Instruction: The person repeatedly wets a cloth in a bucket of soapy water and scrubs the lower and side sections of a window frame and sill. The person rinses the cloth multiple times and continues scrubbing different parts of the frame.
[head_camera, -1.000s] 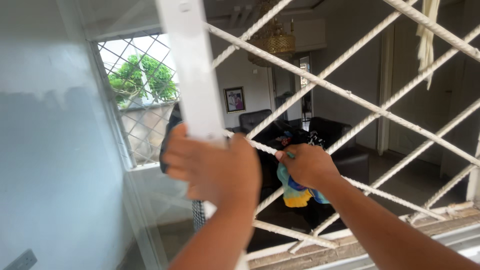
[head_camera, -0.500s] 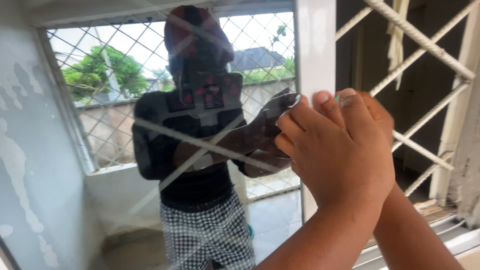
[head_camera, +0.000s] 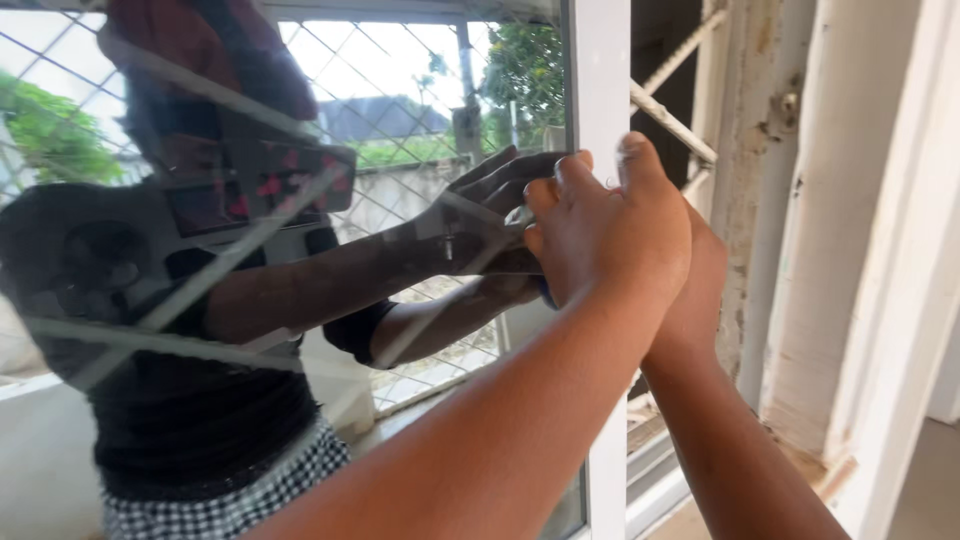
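White is the colour of the window frame (head_camera: 598, 80), a straight upright bar that stands at the edge of the glass pane (head_camera: 300, 300). The left hand (head_camera: 605, 225) is in front, with its fingers bent and pressed together around the edge of this frame, the fingertips touching the bar and the glass beside it. The right hand (head_camera: 700, 275) is mostly hidden behind the left one, so I cannot tell if it is open or closed. A small piece of blue cloth (head_camera: 545, 293) shows just under the left hand; which hand holds it is not clear. The glass reflects both arms, a dark shirt and checked shorts. To the right, a twisted white bar of the metal grille (head_camera: 672, 120) crosses the open gap, near a worn white wooden post (head_camera: 830, 250).
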